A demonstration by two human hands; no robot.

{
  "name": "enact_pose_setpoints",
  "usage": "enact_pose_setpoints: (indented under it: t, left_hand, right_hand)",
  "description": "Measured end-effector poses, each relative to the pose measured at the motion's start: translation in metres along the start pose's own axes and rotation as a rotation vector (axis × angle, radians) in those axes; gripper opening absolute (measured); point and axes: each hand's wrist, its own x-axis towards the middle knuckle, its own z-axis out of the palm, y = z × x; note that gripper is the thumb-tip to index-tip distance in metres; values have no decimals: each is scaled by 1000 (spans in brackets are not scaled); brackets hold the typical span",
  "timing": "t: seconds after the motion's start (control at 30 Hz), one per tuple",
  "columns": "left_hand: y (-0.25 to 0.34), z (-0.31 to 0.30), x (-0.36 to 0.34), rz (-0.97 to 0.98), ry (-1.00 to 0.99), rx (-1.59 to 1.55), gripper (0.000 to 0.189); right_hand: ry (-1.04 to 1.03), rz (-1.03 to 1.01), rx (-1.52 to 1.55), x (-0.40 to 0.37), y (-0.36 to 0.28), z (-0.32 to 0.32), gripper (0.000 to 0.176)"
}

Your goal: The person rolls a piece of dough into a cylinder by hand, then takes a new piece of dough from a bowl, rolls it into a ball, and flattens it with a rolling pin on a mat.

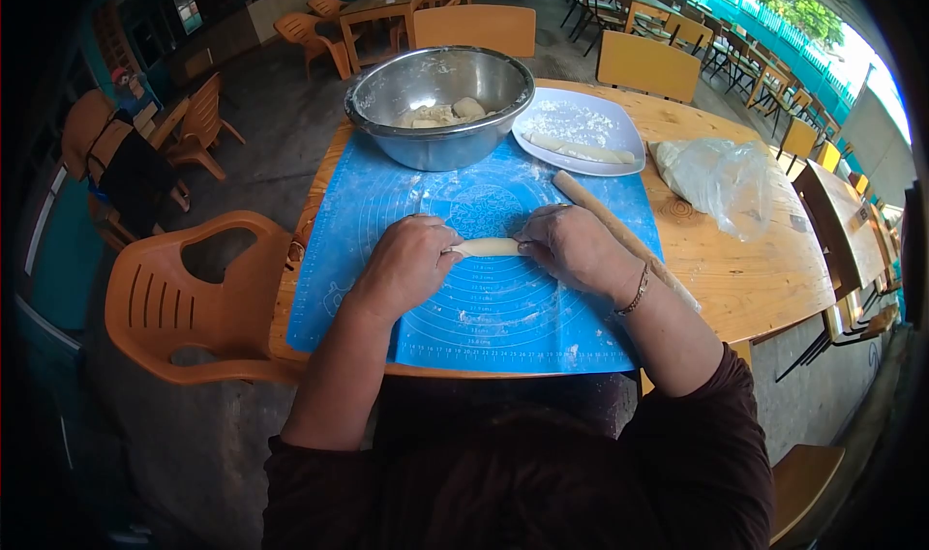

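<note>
A short pale strip of dough (489, 247) stretches between my two hands over the blue mat (464, 323). My left hand (411, 260) pinches its left end, and my right hand (578, 245) pinches the right end. A wooden rolling pin (614, 223) lies slantwise on the mat, running behind my right hand and wrist. Beyond my hands is a steel bowl (440, 150) with pieces of dough (468, 109) inside. Beside it, a white plate (619, 115) dusted with flour holds a long dough roll (579, 149).
On the right of the wooden table (764, 294) lies a clear plastic bag (721, 178). An orange chair (135, 303) stands at the table's left. Farther left, a person (121, 158) bends over near other chairs. More tables and chairs fill the background.
</note>
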Motion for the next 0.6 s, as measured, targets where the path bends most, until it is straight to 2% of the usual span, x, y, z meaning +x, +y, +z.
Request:
enact_pose_setpoints:
  t: [0.1, 0.17, 0.2, 0.27, 0.4, 0.47, 0.6]
  left_hand:
    - [4, 2, -1, 19, 38, -13, 25]
    - [10, 9, 0, 126, 180, -43, 27]
    - [8, 11, 0, 123, 182, -41, 27]
    - [4, 14, 3, 94, 40, -9, 29]
    - [6, 4, 2, 25, 14, -133, 27]
    - [10, -6, 1, -116, -19, -328, 24]
    - [4, -1, 1, -153, -64, -292, 21]
  right_hand:
    - [-2, 21, -32, -1, -5, 0, 18]
    - [115, -67, -76, -2, -3, 4, 21]
    - [114, -71, -74, -1, -3, 5, 21]
    - [54, -31, -90, 0, -1, 5, 23]
    - [15, -4, -29, -1, -8, -5, 20]
    - [-86, 38, 58, -1, -10, -12, 17]
    - [-132, 110, -2, -2, -8, -11, 15]
